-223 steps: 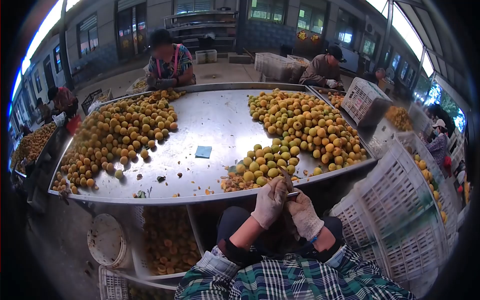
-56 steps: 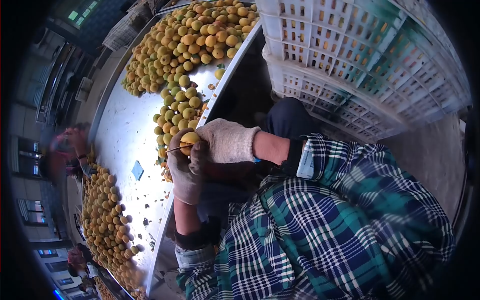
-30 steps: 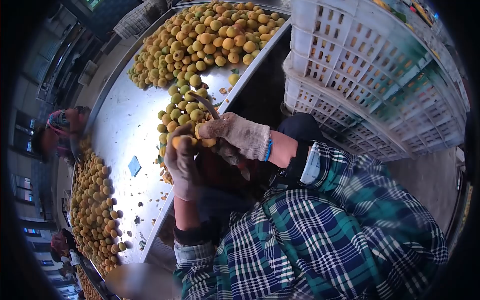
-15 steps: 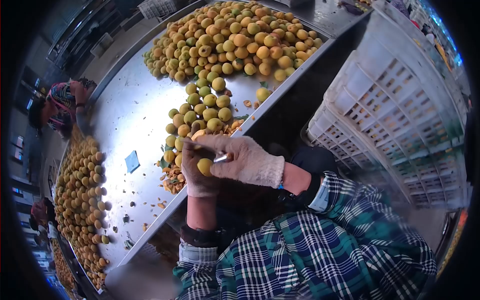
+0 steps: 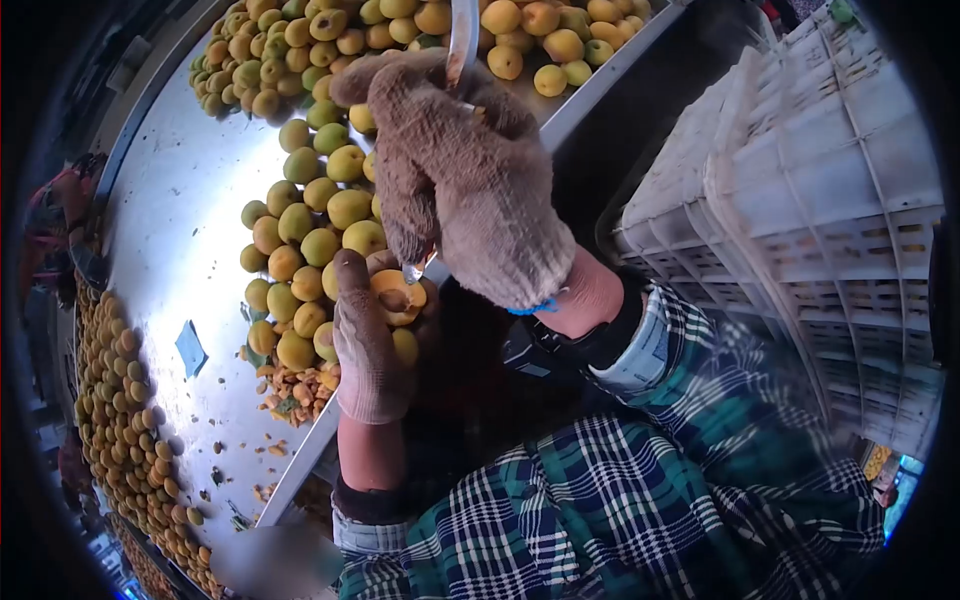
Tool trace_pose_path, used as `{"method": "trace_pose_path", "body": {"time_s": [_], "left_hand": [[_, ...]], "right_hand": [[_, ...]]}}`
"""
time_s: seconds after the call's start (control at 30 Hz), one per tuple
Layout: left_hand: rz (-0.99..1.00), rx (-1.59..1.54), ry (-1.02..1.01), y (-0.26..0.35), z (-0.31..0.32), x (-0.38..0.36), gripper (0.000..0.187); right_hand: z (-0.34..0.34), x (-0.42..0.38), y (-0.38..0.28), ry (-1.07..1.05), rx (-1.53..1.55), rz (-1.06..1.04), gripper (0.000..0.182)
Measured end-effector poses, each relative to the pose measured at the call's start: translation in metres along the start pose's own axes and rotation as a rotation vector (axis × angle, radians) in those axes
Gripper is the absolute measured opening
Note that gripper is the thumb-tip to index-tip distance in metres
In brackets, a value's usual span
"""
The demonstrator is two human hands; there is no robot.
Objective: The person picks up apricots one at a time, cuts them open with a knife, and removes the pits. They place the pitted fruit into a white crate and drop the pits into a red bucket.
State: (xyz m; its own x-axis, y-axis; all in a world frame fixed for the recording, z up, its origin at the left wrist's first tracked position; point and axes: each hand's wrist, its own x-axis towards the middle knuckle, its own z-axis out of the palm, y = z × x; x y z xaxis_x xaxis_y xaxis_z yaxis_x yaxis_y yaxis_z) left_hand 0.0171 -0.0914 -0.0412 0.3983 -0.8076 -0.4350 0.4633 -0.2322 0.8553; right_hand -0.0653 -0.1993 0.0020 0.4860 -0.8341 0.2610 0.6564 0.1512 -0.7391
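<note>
The left hand (image 5: 368, 345) has its fingers curled snugly around a halved fruit (image 5: 403, 296), whose cut face, with the pit in it, is turned up to view. A second yellow piece (image 5: 405, 347) shows just below it. The right hand (image 5: 470, 180) is above and right of the halved fruit, fingers closed around a knife (image 5: 463, 42); the curved blade juts away, up-view, while a metal tip below the fingers points at the fruit's upper rim — touching or just short, one cannot tell. The fruit is roughly round, without a marked long axis; the knife's runs steeply past it.

Whole fruits (image 5: 320, 245) crowd left and up from the halved fruit; scraps (image 5: 300, 390) lie down-left. The metal counter (image 5: 190, 260) shows its widest bare stretch farther left, around a blue paper (image 5: 191, 349). The counter's near edge passes behind the hands — rightward, a dark gap, then a white crate (image 5: 790, 200).
</note>
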Motion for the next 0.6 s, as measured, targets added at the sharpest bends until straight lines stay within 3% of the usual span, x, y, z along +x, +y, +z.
{"method": "trace_pose_path", "body": {"time_s": [0.1, 0.3, 0.37, 0.4, 0.47, 0.53, 0.6], "left_hand": [[0.032, 0.071, 0.021, 0.000, -0.003, -0.001, 0.055], [-0.034, 0.205, 0.124, -0.009, -0.005, -0.011, 0.064], [0.336, 0.514, 0.035, -0.031, -0.018, -0.008, 0.068], [0.417, 0.630, 0.013, -0.039, -0.025, -0.007, 0.070], [0.594, 0.857, -0.005, -0.054, -0.039, -0.004, 0.075], [0.271, 0.549, -0.073, -0.046, -0.032, -0.013, 0.075], [0.302, 0.567, -0.076, -0.045, -0.026, -0.017, 0.074]], "right_hand": [[-0.001, -0.004, 0.003, 0.018, 0.054, 0.032, 0.012], [0.011, -0.024, 0.010, 0.025, -0.108, -0.088, 0.013], [0.008, -0.032, 0.014, -0.080, -0.270, -0.249, 0.014], [0.008, -0.036, 0.016, -0.134, -0.352, -0.331, 0.015], [0.008, -0.043, 0.020, -0.102, -0.165, -0.206, 0.018], [0.000, -0.045, 0.020, -0.071, -0.025, -0.095, 0.020], [-0.006, -0.043, 0.016, -0.005, 0.119, 0.197, 0.028]]}}
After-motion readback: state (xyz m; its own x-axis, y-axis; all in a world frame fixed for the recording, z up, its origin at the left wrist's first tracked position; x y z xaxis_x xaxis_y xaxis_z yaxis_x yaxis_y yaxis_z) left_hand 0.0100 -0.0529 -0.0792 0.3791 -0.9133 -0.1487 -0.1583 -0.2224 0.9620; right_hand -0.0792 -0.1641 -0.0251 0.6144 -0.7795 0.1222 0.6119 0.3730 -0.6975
